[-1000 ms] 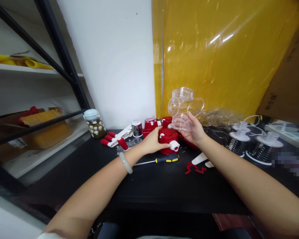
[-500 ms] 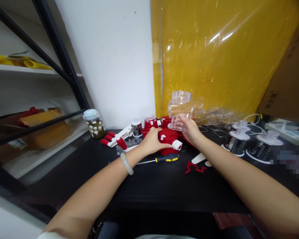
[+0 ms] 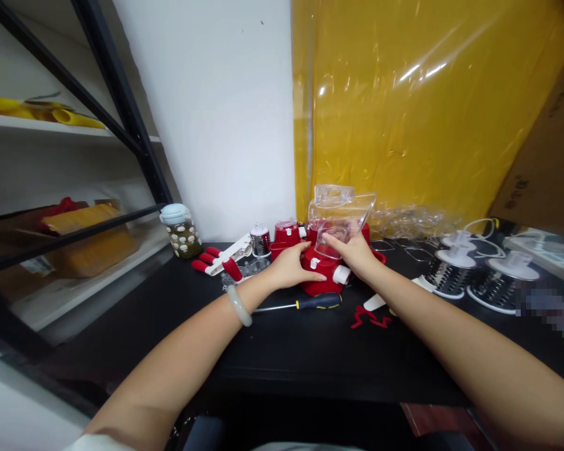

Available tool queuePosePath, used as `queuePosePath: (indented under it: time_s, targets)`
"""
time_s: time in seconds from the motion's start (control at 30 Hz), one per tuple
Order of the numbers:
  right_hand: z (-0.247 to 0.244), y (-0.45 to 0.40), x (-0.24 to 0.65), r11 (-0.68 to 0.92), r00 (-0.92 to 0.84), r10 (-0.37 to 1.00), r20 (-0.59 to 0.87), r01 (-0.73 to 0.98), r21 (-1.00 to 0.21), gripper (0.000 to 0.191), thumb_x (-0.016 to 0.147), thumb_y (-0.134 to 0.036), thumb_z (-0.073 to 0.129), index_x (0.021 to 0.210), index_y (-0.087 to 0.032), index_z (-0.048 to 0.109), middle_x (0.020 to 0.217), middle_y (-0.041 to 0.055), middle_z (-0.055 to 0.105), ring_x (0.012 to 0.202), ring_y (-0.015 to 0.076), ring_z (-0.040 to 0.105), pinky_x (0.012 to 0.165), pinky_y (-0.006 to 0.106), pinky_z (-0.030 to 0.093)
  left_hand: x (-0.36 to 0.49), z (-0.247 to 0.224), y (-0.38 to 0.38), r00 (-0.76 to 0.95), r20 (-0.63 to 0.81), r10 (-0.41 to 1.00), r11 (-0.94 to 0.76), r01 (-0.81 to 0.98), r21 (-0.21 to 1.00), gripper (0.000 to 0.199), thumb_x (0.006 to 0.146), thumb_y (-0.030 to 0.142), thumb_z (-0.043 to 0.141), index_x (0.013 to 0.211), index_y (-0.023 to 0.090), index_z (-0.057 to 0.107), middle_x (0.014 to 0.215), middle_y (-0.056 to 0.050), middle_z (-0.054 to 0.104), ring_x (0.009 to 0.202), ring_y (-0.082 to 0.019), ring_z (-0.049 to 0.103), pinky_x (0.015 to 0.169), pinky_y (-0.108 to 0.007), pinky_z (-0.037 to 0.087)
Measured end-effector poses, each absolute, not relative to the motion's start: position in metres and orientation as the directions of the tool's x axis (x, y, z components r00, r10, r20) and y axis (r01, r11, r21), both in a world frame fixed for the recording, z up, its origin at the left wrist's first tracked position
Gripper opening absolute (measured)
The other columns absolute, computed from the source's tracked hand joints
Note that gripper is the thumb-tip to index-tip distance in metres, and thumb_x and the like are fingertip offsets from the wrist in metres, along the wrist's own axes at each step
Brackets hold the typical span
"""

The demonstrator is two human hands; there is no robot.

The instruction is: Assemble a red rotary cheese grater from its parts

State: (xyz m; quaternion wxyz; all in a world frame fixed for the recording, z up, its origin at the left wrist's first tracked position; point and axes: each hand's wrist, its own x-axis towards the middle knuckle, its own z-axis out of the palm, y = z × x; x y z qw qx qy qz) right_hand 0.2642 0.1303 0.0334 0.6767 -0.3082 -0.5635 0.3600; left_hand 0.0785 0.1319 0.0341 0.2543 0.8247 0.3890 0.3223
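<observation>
My left hand [image 3: 291, 266] steadies a red plastic rotary grater base [image 3: 320, 286], thumb and fingers against its left side. A white round fitting [image 3: 341, 275] sticks out on the base's right. In my right hand [image 3: 356, 252] is a clear plastic grater hopper [image 3: 341, 212], gripped by its lower part. The hopper sits right over the base's top; whether they touch I cannot tell. Just in front of the base lies a screwdriver [image 3: 319, 302] with a dark blue and yellow handle. Small red zigzag pieces [image 3: 370, 317] lie right of it.
Red-and-white handles [image 3: 219, 260] and a small grater drum [image 3: 260, 240] lie to the left, near a jar with a light blue lid [image 3: 181, 232]. Larger grater drums [image 3: 451, 270] stand at the right. More red parts [image 3: 286, 233] and clear plastic [image 3: 413, 220] are behind.
My right hand has brought the clear hopper down and slightly left, over the red base, and its tilt has changed. My left hand stays at the base.
</observation>
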Motion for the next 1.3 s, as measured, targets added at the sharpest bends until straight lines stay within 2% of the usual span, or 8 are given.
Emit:
queuePosePath:
  time_s: [0.17, 0.4, 0.6, 0.87, 0.97, 1.07, 1.2, 1.3]
  targets:
    - [0.033, 0.129, 0.266, 0.563, 0.048, 0.826, 0.561, -0.049, -0.825, 0.052, 0.064, -0.041, 0.084, 0.101, -0.025, 0.053, 0.091, 0.0007, 0.067, 0.089, 0.0187, 0.067, 0.091, 0.04, 0.053, 0.086, 0.036, 0.117, 0.432, 0.422, 0.797, -0.604, 0.549, 0.578, 0.087, 0.052, 0.053, 0.088, 0.125, 0.013, 0.06, 0.125, -0.019, 0.065, 0.114, -0.036, 0.063, 0.1, -0.051, 0.049]
    - [0.035, 0.129, 0.27, 0.566, -0.003, 0.824, 0.566, 0.024, -0.824, 0.057, 0.06, -0.04, 0.087, 0.106, -0.022, 0.058, 0.1, 0.0051, 0.067, 0.097, 0.0216, 0.066, 0.098, 0.045, 0.049, 0.087, 0.036, 0.116, 0.463, 0.459, 0.758, -0.651, 0.506, 0.565, 0.077, 0.055, 0.051, 0.087, 0.119, 0.016, 0.063, 0.117, -0.014, 0.07, 0.107, -0.033, 0.066, 0.096, -0.047, 0.052]
    - [0.034, 0.128, 0.268, 0.527, -0.026, 0.849, 0.528, -0.038, -0.849, 0.061, 0.056, -0.038, 0.089, 0.106, -0.022, 0.058, 0.099, 0.0057, 0.069, 0.098, 0.0221, 0.067, 0.099, 0.047, 0.05, 0.087, 0.035, 0.117, 0.466, 0.447, 0.764, -0.646, 0.541, 0.539, 0.08, 0.057, 0.053, 0.086, 0.121, 0.013, 0.061, 0.118, -0.016, 0.069, 0.107, -0.032, 0.066, 0.096, -0.046, 0.052]
    - [0.039, 0.126, 0.266, 0.522, 0.01, 0.851, 0.526, -0.136, -0.842, 0.059, 0.053, -0.035, 0.09, 0.101, -0.022, 0.059, 0.093, 0.0037, 0.07, 0.092, 0.021, 0.069, 0.096, 0.046, 0.052, 0.086, 0.035, 0.119, 0.464, 0.453, 0.761, -0.648, 0.525, 0.551, 0.078, 0.055, 0.054, 0.086, 0.119, 0.017, 0.062, 0.117, -0.015, 0.069, 0.106, -0.035, 0.067, 0.093, -0.049, 0.053]
    - [0.043, 0.128, 0.266, 0.532, 0.045, 0.846, 0.531, -0.137, -0.836, 0.056, 0.055, -0.038, 0.088, 0.1, -0.023, 0.058, 0.094, 0.0031, 0.07, 0.091, 0.0205, 0.069, 0.095, 0.045, 0.053, 0.085, 0.034, 0.124, 0.442, 0.471, 0.763, -0.646, 0.537, 0.542, 0.08, 0.054, 0.053, 0.086, 0.122, 0.018, 0.061, 0.123, -0.016, 0.066, 0.11, -0.036, 0.065, 0.098, -0.051, 0.05]
    - [0.045, 0.131, 0.267, 0.544, 0.076, 0.839, 0.539, -0.135, -0.828, 0.051, 0.059, -0.04, 0.085, 0.099, -0.024, 0.058, 0.093, 0.0024, 0.07, 0.091, 0.0205, 0.07, 0.094, 0.045, 0.054, 0.084, 0.035, 0.131, 0.488, 0.406, 0.772, -0.631, 0.519, 0.577, 0.085, 0.057, 0.057, 0.083, 0.127, 0.016, 0.057, 0.129, -0.017, 0.063, 0.118, -0.036, 0.061, 0.102, -0.051, 0.048]
    - [0.047, 0.131, 0.268, 0.548, 0.072, 0.836, 0.543, -0.157, -0.822, 0.048, 0.061, -0.04, 0.083, 0.099, -0.025, 0.057, 0.091, 0.0008, 0.07, 0.091, 0.0202, 0.07, 0.094, 0.045, 0.055, 0.085, 0.04, 0.133, 0.459, 0.436, 0.774, -0.612, 0.367, 0.701, 0.067, 0.079, 0.059, 0.064, 0.131, 0.019, 0.052, 0.138, -0.015, 0.058, 0.127, -0.03, 0.056, 0.106, -0.048, 0.046]
    - [0.048, 0.13, 0.267, 0.541, 0.053, 0.84, 0.54, -0.153, -0.827, 0.049, 0.06, -0.039, 0.084, 0.1, -0.025, 0.059, 0.093, 0.0011, 0.07, 0.091, 0.0206, 0.07, 0.095, 0.047, 0.055, 0.087, 0.044, 0.131, 0.414, 0.465, 0.782, -0.589, 0.249, 0.769, 0.062, 0.081, 0.058, 0.062, 0.128, 0.019, 0.053, 0.137, -0.014, 0.059, 0.126, -0.028, 0.057, 0.108, -0.046, 0.046]
